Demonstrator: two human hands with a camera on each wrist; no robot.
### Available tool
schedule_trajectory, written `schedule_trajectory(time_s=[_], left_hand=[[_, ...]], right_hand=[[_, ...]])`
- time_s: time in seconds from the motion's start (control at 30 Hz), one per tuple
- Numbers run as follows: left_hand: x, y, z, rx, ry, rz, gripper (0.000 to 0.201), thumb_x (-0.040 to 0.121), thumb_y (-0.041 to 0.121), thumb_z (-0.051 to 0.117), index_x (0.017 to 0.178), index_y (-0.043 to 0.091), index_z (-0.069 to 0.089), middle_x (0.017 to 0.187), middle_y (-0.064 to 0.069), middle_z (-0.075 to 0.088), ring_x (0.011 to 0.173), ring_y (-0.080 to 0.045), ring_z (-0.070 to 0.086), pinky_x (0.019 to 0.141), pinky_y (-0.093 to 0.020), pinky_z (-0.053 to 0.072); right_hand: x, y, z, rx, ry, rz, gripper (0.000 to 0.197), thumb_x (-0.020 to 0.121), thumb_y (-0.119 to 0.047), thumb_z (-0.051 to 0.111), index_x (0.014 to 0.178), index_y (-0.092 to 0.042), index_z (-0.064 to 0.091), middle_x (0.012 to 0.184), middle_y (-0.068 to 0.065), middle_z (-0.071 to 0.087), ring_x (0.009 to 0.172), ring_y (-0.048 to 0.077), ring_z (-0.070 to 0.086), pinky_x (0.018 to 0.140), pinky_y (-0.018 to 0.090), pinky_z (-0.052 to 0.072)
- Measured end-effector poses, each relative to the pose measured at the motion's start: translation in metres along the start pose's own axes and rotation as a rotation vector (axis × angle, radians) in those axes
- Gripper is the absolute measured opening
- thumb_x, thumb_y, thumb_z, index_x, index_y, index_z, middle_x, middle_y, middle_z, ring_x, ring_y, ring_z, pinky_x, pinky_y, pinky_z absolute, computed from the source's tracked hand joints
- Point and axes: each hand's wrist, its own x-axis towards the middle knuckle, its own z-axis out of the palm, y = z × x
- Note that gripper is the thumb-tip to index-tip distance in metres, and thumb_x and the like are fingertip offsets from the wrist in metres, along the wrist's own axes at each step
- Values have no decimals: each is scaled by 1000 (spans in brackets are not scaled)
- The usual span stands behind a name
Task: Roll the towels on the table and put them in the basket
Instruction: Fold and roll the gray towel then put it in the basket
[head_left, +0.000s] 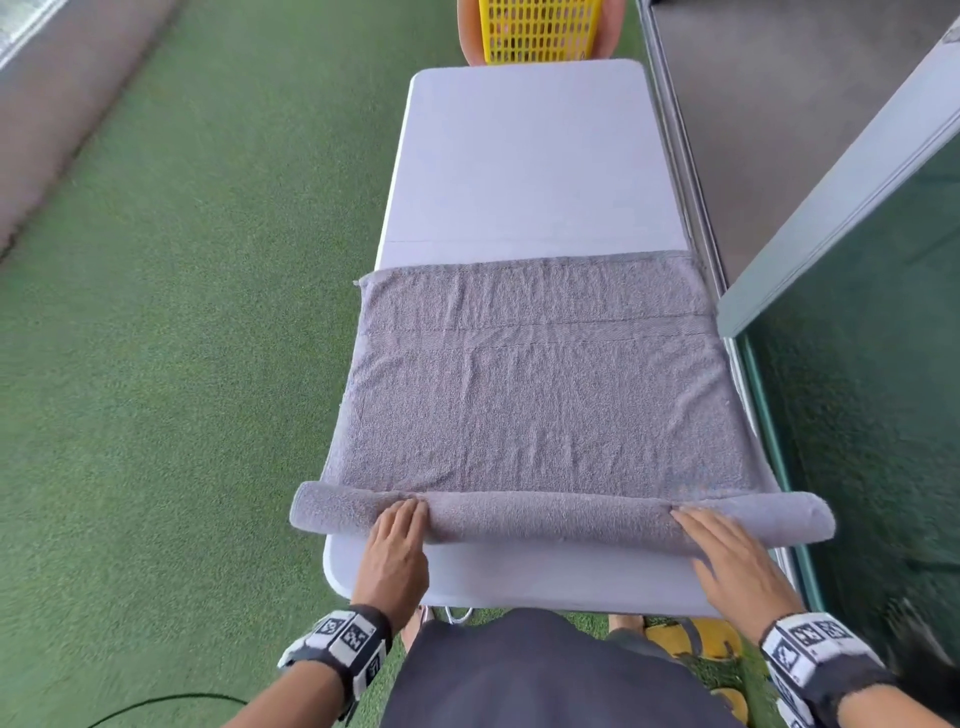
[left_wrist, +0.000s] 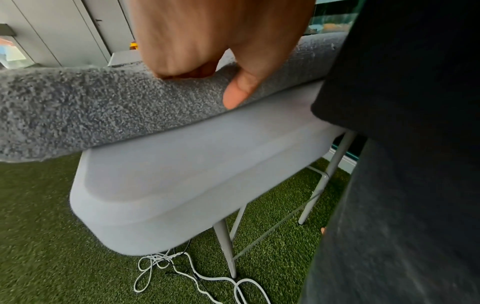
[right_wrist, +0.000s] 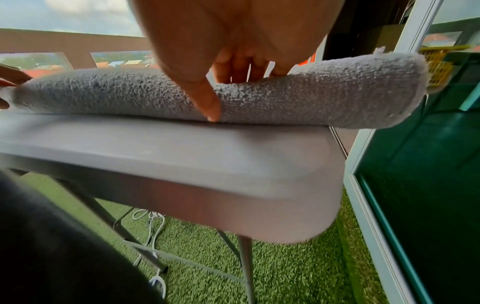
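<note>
A grey towel (head_left: 540, 389) lies spread across the white table (head_left: 530, 156), and its near end is wound into a roll (head_left: 550, 514) whose two ends overhang the table's sides. My left hand (head_left: 397, 535) holds the roll's left part, fingers curved over the top and thumb (left_wrist: 239, 90) pressed on the near side of the roll (left_wrist: 91, 107). My right hand (head_left: 727, 551) holds the right part the same way, thumb (right_wrist: 207, 98) down against the roll (right_wrist: 324, 92). The yellow basket (head_left: 537, 31) stands beyond the table's far end.
A glass panel in a pale frame (head_left: 857, 364) runs close along the table's right side. Green artificial grass (head_left: 182, 364) covers the floor on the left. White cables (left_wrist: 182, 267) lie on the grass under the table. Yellow slippers (head_left: 717, 639) are by my feet.
</note>
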Motion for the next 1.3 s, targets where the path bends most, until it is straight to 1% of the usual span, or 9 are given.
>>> schedule_trajectory(time_s=[0.1, 0.3, 0.4, 0.5, 0.63, 0.73, 0.9, 1.03, 1.3], left_hand=[[10, 1, -5, -7, 16, 4, 50, 73, 8, 31, 113, 4, 60, 110, -11, 64, 101, -29, 60, 94, -42, 50], [25, -3, -21, 36, -24, 54, 40, 75, 9, 32, 101, 11, 61, 94, -3, 64, 85, -23, 58, 81, -38, 52], [39, -4, -23, 9, -49, 23, 39, 72, -5, 41, 100, 10, 62, 92, -5, 64, 85, -25, 58, 79, -37, 51], [54, -2, -28, -28, -45, -16, 45, 72, -14, 48, 108, 11, 59, 97, -5, 59, 86, -25, 54, 80, -37, 48], [61, 6, -35, 50, 37, -4, 38, 54, -13, 58, 80, 14, 54, 79, -2, 53, 71, -25, 52, 63, -38, 46], [53, 6, -25, 57, 86, 27, 39, 55, -12, 62, 85, 12, 55, 82, -4, 56, 73, -25, 52, 66, -41, 51], [30, 9, -8, 30, 110, 23, 36, 75, 8, 49, 111, 8, 54, 107, -7, 59, 98, -25, 54, 91, -42, 51], [40, 5, -6, 36, 93, 29, 59, 61, -7, 68, 118, 4, 57, 114, -12, 64, 108, -30, 60, 101, -45, 45], [39, 0, -20, 53, 82, 95, 29, 74, 3, 46, 99, 12, 59, 97, -5, 65, 91, -24, 59, 91, -41, 50]], right_hand=[[19, -4, -10, 10, 9, 25, 54, 73, -2, 70, 124, -16, 61, 123, 0, 62, 114, 20, 56, 103, 40, 40], [56, -2, -37, -52, -248, 29, 45, 90, -33, 28, 124, -25, 55, 125, -8, 56, 112, 11, 48, 97, 31, 34], [70, 0, -36, -45, -123, 54, 39, 86, -16, 51, 125, -24, 56, 126, -5, 57, 114, 20, 53, 99, 38, 37], [77, -5, -35, -92, 78, 112, 33, 70, -9, 67, 95, -28, 58, 94, -3, 55, 89, 25, 54, 77, 41, 44], [79, -20, -34, -91, 133, 88, 48, 56, 8, 70, 70, -26, 40, 73, -6, 45, 70, 23, 48, 62, 33, 36], [74, -22, -30, -40, 133, 117, 24, 70, -3, 65, 88, -17, 59, 93, 3, 60, 87, 26, 58, 77, 40, 46], [45, -5, -13, -21, 60, 60, 59, 77, -25, 75, 130, -11, 55, 135, 3, 55, 125, 23, 51, 109, 42, 36], [51, -5, -11, 20, 78, 83, 60, 67, -1, 78, 125, -9, 61, 129, 8, 61, 120, 25, 56, 109, 42, 36], [46, -18, -18, 89, 103, 94, 44, 85, 2, 54, 127, -8, 59, 128, 4, 60, 119, 21, 53, 110, 34, 33]])
